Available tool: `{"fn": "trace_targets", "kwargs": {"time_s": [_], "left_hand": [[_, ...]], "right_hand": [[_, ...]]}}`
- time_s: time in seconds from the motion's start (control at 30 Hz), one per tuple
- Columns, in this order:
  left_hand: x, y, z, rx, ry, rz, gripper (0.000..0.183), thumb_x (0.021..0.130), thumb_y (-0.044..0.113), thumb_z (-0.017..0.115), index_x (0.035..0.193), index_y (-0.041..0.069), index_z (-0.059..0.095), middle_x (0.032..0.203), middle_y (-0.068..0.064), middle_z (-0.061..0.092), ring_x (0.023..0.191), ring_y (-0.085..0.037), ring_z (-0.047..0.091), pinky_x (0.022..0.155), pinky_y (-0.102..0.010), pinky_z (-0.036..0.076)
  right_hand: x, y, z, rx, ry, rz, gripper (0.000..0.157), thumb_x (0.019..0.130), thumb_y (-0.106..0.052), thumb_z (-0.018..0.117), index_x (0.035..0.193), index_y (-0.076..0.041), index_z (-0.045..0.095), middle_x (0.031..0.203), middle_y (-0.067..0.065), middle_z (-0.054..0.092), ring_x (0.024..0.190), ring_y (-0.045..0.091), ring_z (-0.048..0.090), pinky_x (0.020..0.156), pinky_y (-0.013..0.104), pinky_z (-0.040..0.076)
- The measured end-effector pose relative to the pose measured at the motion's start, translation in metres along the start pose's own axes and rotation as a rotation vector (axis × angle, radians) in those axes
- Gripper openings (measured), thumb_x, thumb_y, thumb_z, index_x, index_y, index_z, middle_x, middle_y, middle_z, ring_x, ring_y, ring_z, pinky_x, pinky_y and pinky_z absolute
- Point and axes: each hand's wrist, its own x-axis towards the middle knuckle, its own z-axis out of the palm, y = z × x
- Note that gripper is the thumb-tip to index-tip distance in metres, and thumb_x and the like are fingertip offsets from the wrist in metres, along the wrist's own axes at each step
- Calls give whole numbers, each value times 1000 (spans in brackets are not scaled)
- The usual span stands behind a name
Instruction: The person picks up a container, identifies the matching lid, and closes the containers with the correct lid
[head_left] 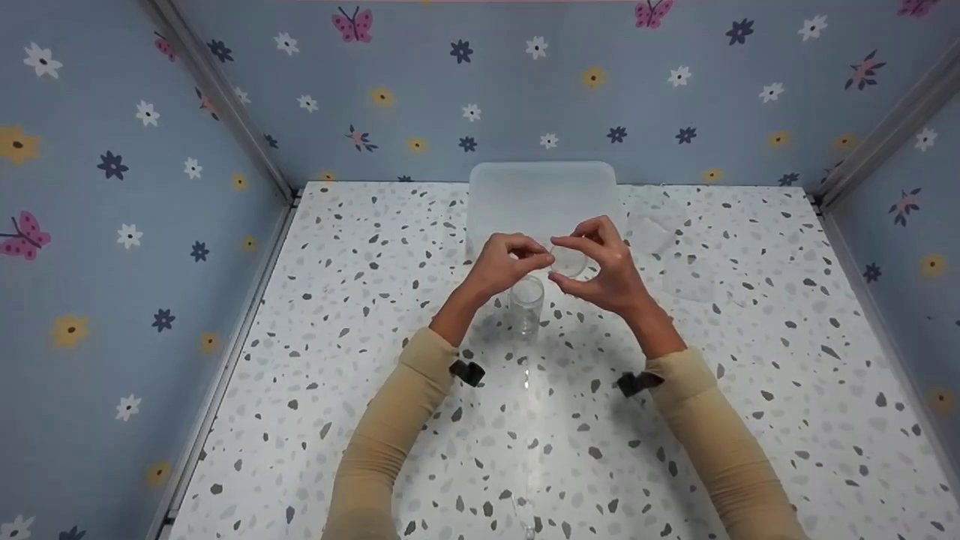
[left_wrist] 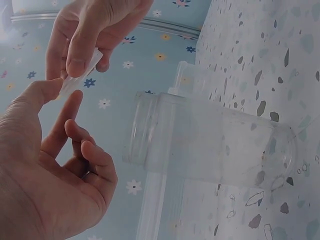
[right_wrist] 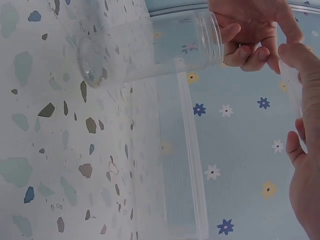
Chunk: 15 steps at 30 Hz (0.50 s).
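Observation:
A round clear lid (head_left: 568, 262) is held up over the table. My right hand (head_left: 606, 268) grips it by its rim between thumb and fingers. From the other side, my left hand (head_left: 504, 262) pinches the lid's edge with thumb and forefinger, its other fingers loosely curled in the left wrist view. Just below the hands stands a clear jar (head_left: 527, 300), upright and with its mouth uncovered. The left wrist view shows the threaded neck of the jar (left_wrist: 150, 130) close beside the left fingers. In the right wrist view the lid (right_wrist: 291, 85) appears nearly edge-on.
Behind the hands a translucent white box (head_left: 540, 187) stands against the flowered back wall. Thin clear sheets (head_left: 690, 277) lie to the right on the speckled table (head_left: 300, 420). Flowered panels also rise on the left and right sides.

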Motion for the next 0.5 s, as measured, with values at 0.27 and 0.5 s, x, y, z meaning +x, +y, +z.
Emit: {"fn": "trace_targets", "kwargs": {"time_s": [0.27, 0.5], "left_hand": [[-3, 0, -5, -17, 26, -12, 20, 106, 16, 78, 114, 0, 85, 111, -18, 82, 90, -5, 66, 87, -26, 55], [-8, -6, -14, -8, 67, -26, 18, 105, 15, 79, 112, 0, 86, 103, -5, 81, 90, -8, 65, 87, -26, 54]], "right_hand": [[-7, -2, -10, 132, -53, 254, 74, 85, -3, 96, 152, -1, 66, 135, 26, 60, 116, 38, 63, 91, 31, 54], [-8, 0, -21, 370, -51, 567, 68, 99, 5, 79, 163, -1, 56, 143, 36, 66, 126, 27, 75, 103, 21, 61]]}}
